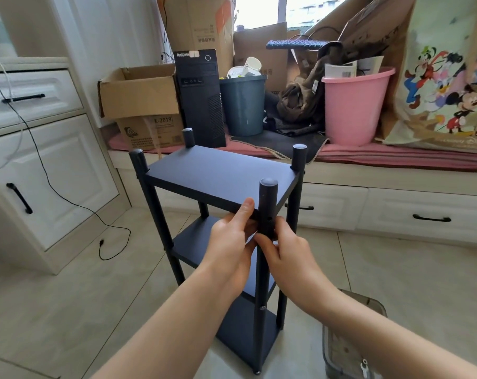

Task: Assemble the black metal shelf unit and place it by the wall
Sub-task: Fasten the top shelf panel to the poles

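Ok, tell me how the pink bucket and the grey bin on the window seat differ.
The pink bucket is wider and flares toward its rim; the grey bin is narrower with straighter walls. The pink bucket holds papers and printed packets; the grey bin holds paper cups and scraps. The pink bucket stands right of the grey bin. Both stand upright, lidless and filled.

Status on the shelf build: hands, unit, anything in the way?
Left hand and right hand both pinching at the near right post, just under the top shelf. Shelf unit upright on the floor, three shelves fitted. Clear box on the floor beside it.
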`<action>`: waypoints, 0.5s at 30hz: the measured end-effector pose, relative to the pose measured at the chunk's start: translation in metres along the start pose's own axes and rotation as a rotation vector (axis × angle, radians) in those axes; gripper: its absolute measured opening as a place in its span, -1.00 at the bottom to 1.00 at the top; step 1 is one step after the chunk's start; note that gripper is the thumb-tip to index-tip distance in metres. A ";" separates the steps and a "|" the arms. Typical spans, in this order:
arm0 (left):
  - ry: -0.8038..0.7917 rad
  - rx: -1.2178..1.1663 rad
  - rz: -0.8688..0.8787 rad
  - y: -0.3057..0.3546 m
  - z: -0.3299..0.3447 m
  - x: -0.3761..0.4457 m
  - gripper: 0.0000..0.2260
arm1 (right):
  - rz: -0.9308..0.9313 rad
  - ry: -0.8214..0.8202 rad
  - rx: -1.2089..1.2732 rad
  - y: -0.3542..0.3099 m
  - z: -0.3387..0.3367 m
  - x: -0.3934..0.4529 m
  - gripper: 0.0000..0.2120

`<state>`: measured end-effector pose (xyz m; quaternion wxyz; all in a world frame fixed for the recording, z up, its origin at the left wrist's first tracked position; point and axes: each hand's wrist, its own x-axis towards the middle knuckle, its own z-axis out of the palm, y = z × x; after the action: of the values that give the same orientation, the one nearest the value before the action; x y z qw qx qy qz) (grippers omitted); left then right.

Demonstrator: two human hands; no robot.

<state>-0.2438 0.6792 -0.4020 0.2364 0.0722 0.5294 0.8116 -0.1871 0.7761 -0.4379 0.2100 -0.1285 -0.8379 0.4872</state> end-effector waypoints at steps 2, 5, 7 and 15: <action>-0.002 0.000 0.007 0.000 0.000 0.001 -0.69 | 0.004 -0.009 0.003 0.000 0.000 0.000 -0.90; -0.012 0.009 0.019 -0.001 -0.002 0.002 -0.71 | 0.010 -0.015 -0.003 0.000 -0.001 0.000 -0.91; -0.023 0.029 0.030 -0.002 -0.004 0.003 -0.72 | 0.009 -0.026 -0.005 0.000 -0.001 0.000 -0.93; -0.072 0.076 0.061 0.003 -0.005 0.004 -0.76 | 0.004 -0.041 -0.024 0.000 -0.001 0.000 -0.96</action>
<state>-0.2499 0.6760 -0.4022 0.2277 0.1264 0.5483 0.7947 -0.1862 0.7768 -0.4374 0.1905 -0.1226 -0.8474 0.4802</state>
